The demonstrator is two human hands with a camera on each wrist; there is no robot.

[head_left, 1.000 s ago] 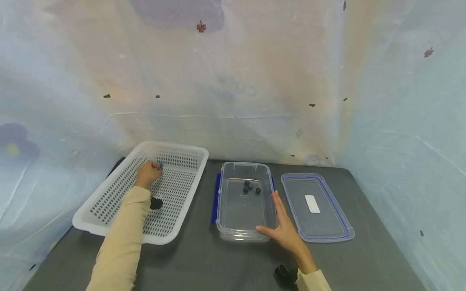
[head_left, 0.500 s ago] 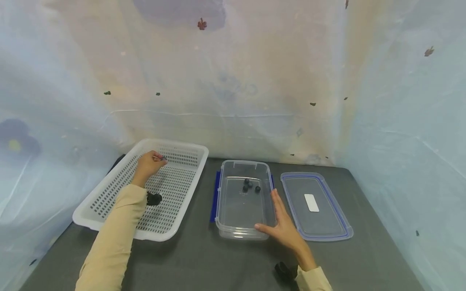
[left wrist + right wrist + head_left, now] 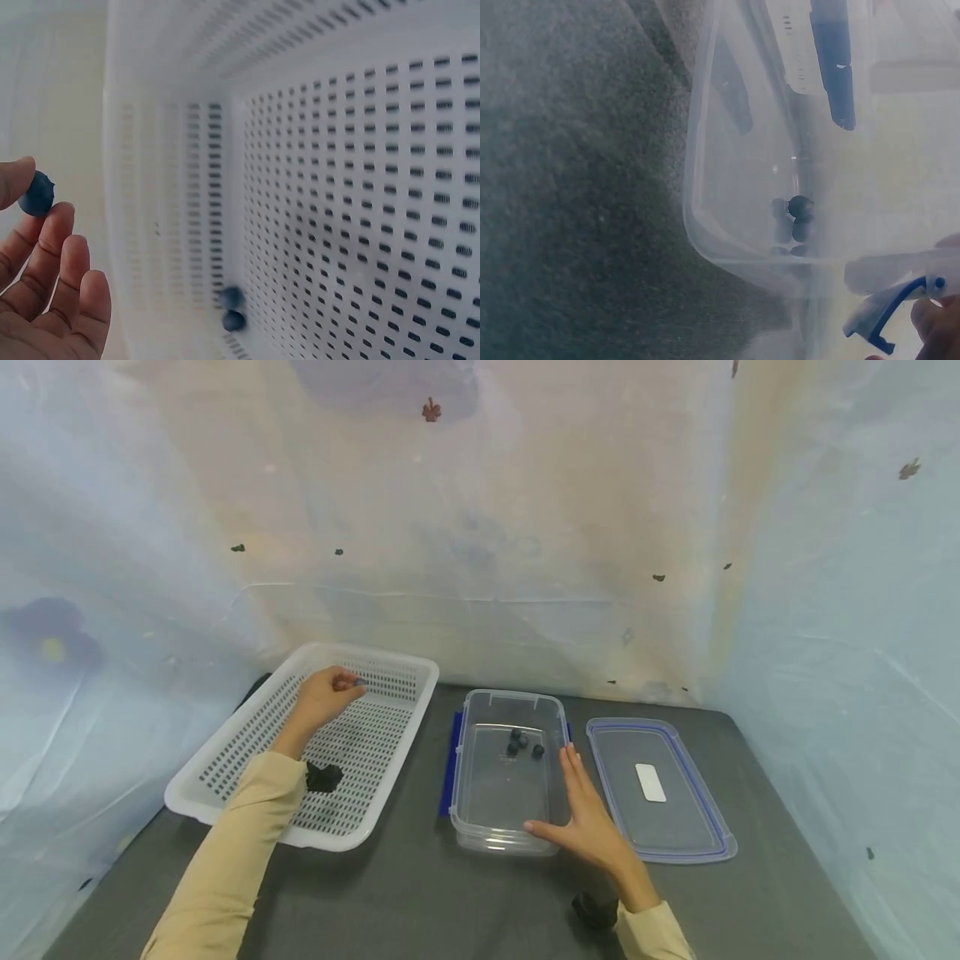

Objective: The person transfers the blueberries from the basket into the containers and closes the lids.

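My left hand (image 3: 324,700) is raised over the far part of the white perforated basket (image 3: 414,727). Between thumb and fingertips it pinches a blueberry (image 3: 36,195), the other fingers loosely bent. Two more blueberries (image 3: 233,321) lie in a corner of the basket in the left wrist view. My right hand (image 3: 588,827), fingers spread, rests against the near right side of a clear plastic container (image 3: 495,806). Several blueberries (image 3: 538,751) sit together on the container's floor toward its far end. A blue latch (image 3: 889,311) hangs beside the right fingers in the right wrist view.
A clear lid (image 3: 678,810) with a blue seal and white label lies flat right of the container. Another blue latch (image 3: 452,764) sticks out on the container's left. A patterned plastic sheet (image 3: 480,552) rises behind and beside the grey table (image 3: 420,902).
My left hand, pinching the blueberry, has risen from inside the basket and moved away and to the right toward the far side. The right hand stays at the container.
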